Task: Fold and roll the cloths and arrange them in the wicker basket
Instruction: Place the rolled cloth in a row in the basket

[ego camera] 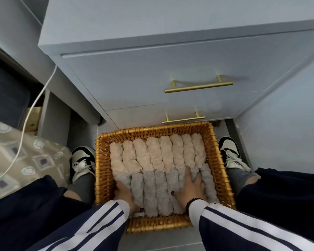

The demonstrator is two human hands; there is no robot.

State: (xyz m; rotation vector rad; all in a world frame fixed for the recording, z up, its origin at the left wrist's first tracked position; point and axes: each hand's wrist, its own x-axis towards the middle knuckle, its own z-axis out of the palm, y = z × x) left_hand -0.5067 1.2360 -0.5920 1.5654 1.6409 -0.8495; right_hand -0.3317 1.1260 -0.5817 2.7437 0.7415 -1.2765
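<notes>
Cloths are lying rolled in the wicker basket [223, 156] in two rows: eight pink rolls [158, 153] at the far side, about seven grey rolls [149, 192] at the near side, filling it wall to wall. Both hands are resting flat on grey rolls, left hand [124, 193], right hand [190, 187]. The basket is sitting on the floor between two shoes [82, 160], just before a drawer cabinet [152, 78].

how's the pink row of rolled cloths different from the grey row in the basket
The pink rolls fill the far half of the basket and lie untouched; the grey rolls fill the near half, with both hands on them. Both rows are fluffy rolls packed side by side.
</notes>
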